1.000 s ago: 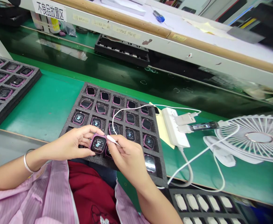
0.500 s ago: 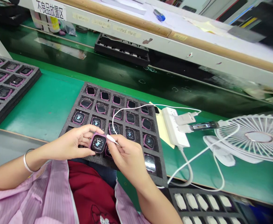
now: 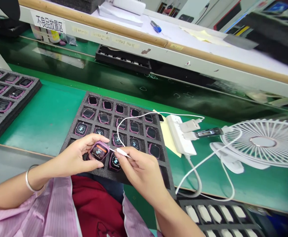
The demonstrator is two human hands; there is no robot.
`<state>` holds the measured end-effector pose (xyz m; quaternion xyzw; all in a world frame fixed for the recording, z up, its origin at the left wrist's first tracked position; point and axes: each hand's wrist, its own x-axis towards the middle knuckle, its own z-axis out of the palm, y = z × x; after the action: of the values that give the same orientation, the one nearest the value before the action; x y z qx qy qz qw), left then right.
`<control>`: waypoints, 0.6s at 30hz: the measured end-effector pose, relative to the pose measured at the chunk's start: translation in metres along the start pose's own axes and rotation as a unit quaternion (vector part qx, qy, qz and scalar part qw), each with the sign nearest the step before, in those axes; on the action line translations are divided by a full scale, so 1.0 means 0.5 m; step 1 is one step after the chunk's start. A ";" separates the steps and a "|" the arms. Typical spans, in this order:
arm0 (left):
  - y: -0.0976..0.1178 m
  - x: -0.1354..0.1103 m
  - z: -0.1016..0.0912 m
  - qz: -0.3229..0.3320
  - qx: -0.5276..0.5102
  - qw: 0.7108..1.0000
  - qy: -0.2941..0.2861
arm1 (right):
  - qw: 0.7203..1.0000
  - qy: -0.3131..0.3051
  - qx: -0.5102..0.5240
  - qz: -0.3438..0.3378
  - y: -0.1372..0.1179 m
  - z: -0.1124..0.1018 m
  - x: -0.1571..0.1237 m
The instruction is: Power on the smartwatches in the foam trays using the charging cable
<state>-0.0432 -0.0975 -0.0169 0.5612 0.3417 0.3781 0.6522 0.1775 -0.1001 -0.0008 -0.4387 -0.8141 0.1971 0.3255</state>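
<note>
My left hand (image 3: 76, 156) grips a pink square smartwatch body (image 3: 99, 151) with a lit screen, just above the near edge of a dark foam tray (image 3: 158, 171). My right hand (image 3: 140, 168) pinches the white plug (image 3: 121, 152) of a charging cable (image 3: 120, 123), its tip a short gap away from the watch's right side. The cable loops over the tray back to a white power strip (image 3: 180, 138). The tray's pockets hold several more pink watch bodies (image 3: 115, 162), some with lit screens.
A second foam tray of watches (image 3: 1, 98) lies at far left. A white desk fan (image 3: 262, 143) lies right of the power strip with a USB meter (image 3: 206, 132). A tray of white parts (image 3: 215, 215) sits at bottom right. A shelf edge (image 3: 158, 49) runs above the green bench.
The plug has come out of the watch and sits slightly apart from it. The watch screen now shows an orange band. The view shifted a little to the right and up.
</note>
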 end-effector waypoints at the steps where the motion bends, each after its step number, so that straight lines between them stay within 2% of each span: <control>1: 0.003 0.002 0.004 -0.004 -0.005 1.000 0.005 | 1.000 -0.002 -0.006 0.000 0.000 -0.006 0.001; 7: 0.007 0.014 0.024 -0.015 -0.031 0.999 0.011 | 0.998 -0.001 -0.062 0.008 0.019 -0.016 0.009; 11: 0.007 0.007 0.019 -0.026 -0.020 0.999 -0.003 | 0.994 0.017 -0.102 -0.031 0.021 -0.003 0.007; 13: 0.011 -0.011 0.003 -0.011 0.050 0.999 -0.003 | 0.987 0.049 -0.140 -0.053 0.023 -0.010 0.002; 15: 0.014 -0.037 -0.024 0.013 0.174 0.985 0.010 | 0.975 0.100 -0.192 -0.052 0.037 -0.036 -0.008; 17: 0.012 -0.065 -0.060 0.045 0.327 0.943 0.037 | 0.949 0.179 -0.260 -0.010 0.069 -0.083 -0.027; 18: 0.008 -0.077 -0.079 0.054 0.397 0.915 0.056 | 0.925 0.231 -0.302 0.025 0.091 -0.112 -0.040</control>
<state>-0.0966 -0.1122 -0.0173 0.7693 0.4689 0.2769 0.3341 0.2514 -0.0908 0.0043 -0.5698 -0.7258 -0.1567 0.3521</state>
